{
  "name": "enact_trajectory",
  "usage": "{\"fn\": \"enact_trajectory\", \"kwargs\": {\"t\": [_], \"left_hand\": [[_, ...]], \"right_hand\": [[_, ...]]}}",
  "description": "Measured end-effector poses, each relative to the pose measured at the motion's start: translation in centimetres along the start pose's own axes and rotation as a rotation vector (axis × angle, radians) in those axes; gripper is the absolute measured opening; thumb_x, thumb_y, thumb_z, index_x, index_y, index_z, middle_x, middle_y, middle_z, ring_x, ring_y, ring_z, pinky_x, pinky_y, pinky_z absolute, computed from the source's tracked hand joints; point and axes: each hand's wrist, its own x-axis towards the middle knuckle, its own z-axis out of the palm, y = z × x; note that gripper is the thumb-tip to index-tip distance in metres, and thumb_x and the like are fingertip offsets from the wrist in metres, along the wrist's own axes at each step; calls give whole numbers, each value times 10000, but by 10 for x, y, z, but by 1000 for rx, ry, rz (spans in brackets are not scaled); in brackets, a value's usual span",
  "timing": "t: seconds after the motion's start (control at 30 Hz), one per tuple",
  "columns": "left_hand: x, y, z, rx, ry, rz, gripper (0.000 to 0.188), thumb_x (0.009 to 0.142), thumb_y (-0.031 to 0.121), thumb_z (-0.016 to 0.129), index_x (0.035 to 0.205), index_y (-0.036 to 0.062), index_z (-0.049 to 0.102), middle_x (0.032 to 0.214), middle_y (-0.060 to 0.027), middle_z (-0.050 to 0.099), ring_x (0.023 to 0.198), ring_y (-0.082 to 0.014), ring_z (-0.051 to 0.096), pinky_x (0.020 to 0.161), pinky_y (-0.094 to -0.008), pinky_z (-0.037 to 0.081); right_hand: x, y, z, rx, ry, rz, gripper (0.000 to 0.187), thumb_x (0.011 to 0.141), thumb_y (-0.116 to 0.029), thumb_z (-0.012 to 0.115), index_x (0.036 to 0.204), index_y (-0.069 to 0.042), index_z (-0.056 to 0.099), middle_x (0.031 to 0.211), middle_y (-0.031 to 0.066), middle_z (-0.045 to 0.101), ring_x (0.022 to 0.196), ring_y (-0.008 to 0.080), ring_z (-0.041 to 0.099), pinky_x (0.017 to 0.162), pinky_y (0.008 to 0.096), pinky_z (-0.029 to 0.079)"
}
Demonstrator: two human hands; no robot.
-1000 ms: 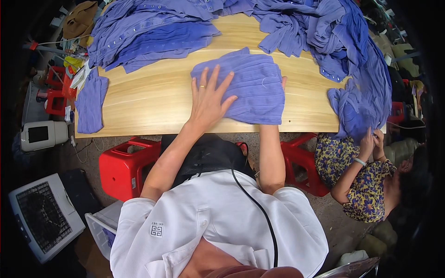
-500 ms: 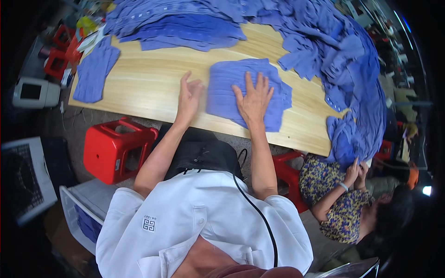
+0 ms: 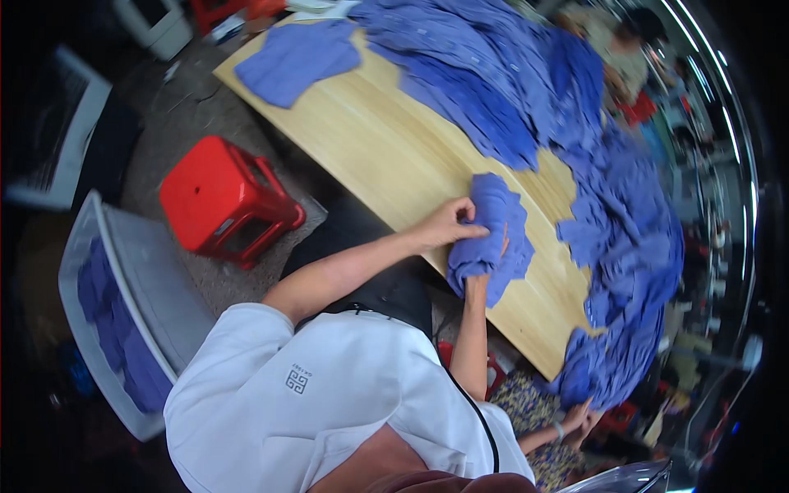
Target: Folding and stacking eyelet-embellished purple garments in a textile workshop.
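A blue-purple knit garment (image 3: 496, 197), folded into a bundle, lies at the near edge of the wooden table in front of me. My left hand (image 3: 454, 225) is closed, with thumb and fingers pinching the near left edge of the cloth. Under a folded-over part of that garment sits my right hand (image 3: 504, 240); only the wrist and a strip of finger show, the rest being covered by cloth. Another folded blue-purple garment (image 3: 297, 59) lies at the table's far left corner.
Heaped blue garments (image 3: 477, 74) cover the far and right sides of the wooden table (image 3: 362, 140). A red stool (image 3: 222, 197) and a grey bin (image 3: 123, 287) holding blue cloth stand at left. Another person's hands (image 3: 579, 423) work on cloth at lower right.
My view has turned to the right. My left hand has come over from beside the garment and taken its edge. Cloth now folds over my right hand, which earlier lay flat on top.
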Motion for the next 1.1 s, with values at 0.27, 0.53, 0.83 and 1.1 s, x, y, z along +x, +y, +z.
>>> {"fn": "enact_trajectory", "kwargs": {"t": [0.27, 0.53, 0.83, 1.1], "left_hand": [[-80, 48, -45, -782, 179, 16, 1065, 1027, 459, 798, 1751, 65, 124, 1671, -169, 420, 1551, -280, 447, 1263, -457, 422], [-59, 102, -157, -796, 192, 296, 1115, 988, 505, 838, 1776, 102, 160, 1653, -124, 442, 1497, -220, 472, 1239, -382, 425], [1, 136, -335, -913, 303, 734, 1099, 875, 689, 858, 1634, 30, 412, 1500, -116, 612, 1376, -240, 614, 1166, -418, 527], [-48, 95, -378, -1146, 926, 441, 534, 1082, 423, 689, 1511, 118, 595, 1413, -58, 687, 1324, -230, 638, 1151, -453, 493]], "right_hand": [[-1, -57, 87, 826, -136, 51, 544, 1122, -334, 601, 1563, -17, 568, 1575, 201, 578, 1478, 306, 533, 1255, 494, 379], [124, -217, 93, 936, -337, -150, 479, 1108, -276, 622, 1494, 8, 618, 1480, 198, 640, 1377, 281, 598, 1178, 429, 464], [301, -422, 142, 327, -129, -1036, 691, 1004, -378, 707, 1641, -168, 541, 1693, 226, 479, 1587, 426, 418, 1277, 646, 304], [276, -419, 279, 0, -344, -959, 863, 897, -694, 755, 1617, -248, 586, 1685, 205, 471, 1566, 497, 387, 1227, 853, 154]]}}
